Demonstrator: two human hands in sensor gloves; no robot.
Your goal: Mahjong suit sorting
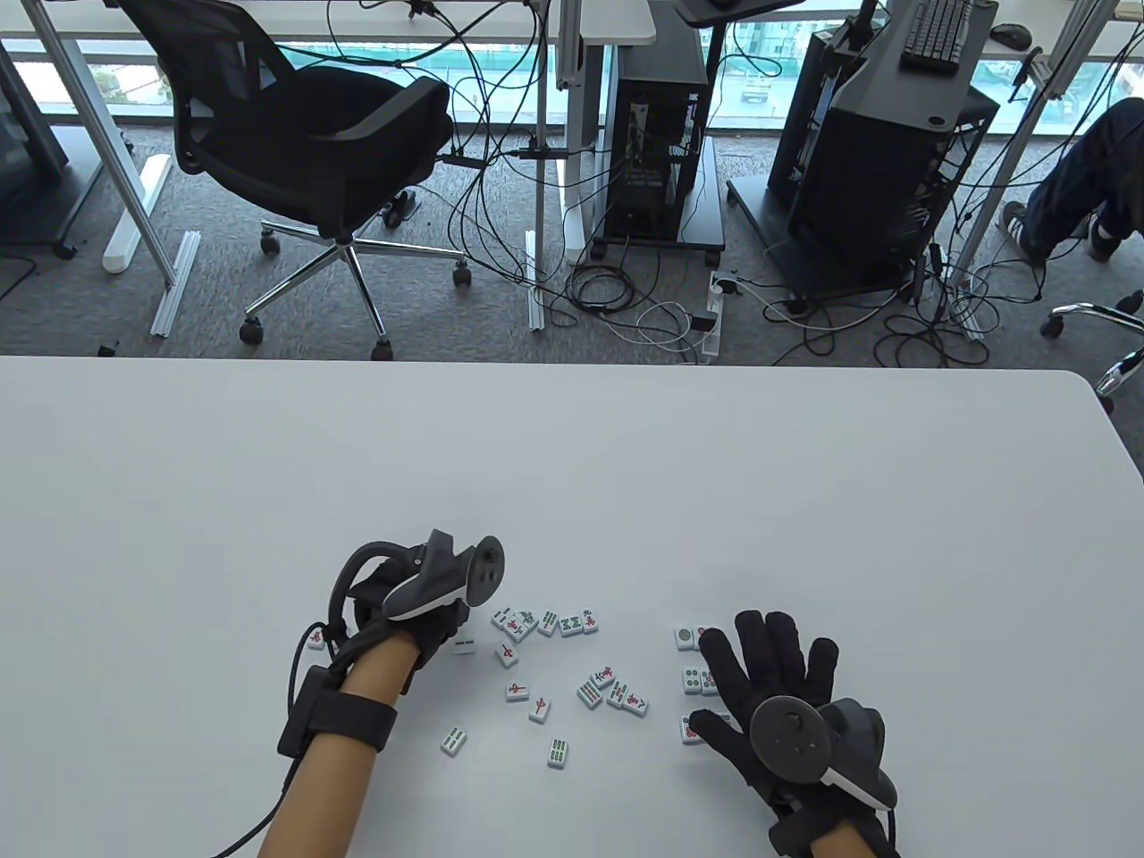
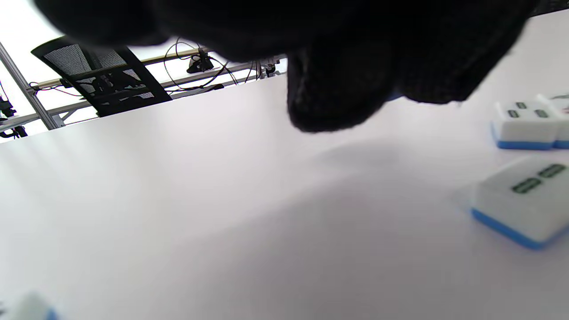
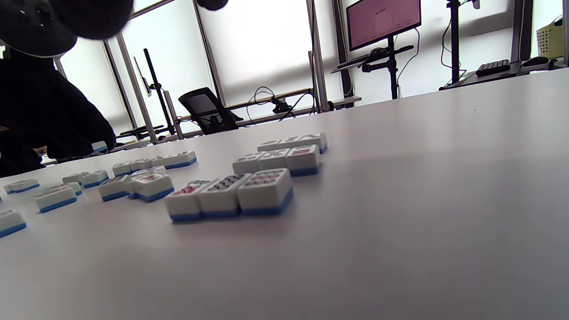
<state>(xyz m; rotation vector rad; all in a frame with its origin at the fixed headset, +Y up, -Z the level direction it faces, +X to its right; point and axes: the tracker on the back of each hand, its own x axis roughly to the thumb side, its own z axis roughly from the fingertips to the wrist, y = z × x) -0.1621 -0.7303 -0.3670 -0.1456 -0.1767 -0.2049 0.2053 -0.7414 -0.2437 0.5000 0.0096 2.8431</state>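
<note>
Your right hand [image 1: 786,688] lies flat with its fingers straight and spread apart, hovering over or resting on the sorted group of tiles [image 1: 698,681] at the right side of the white table [image 1: 572,465]; the right wrist view shows that group as three short rows [image 3: 249,189] of face-up tiles with blue backs, laid side by side and touching. Your left hand [image 1: 420,617] is well apart from it, near a single tile [image 1: 464,644] by its fingertips; the fingers curl downward, and the left wrist view shows only dark glove fabric [image 2: 338,89] above the table, so I cannot tell whether they pinch anything. Between your hands the unsorted tiles [image 1: 572,679] lie scattered face up, with a short line of them [image 1: 547,622] just beside the left hand's tracker [image 1: 447,576]. One lone tile [image 1: 317,638] sits left of your left wrist. Beyond the table stand a black office chair [image 1: 313,152] and computer towers [image 1: 657,116].
</note>
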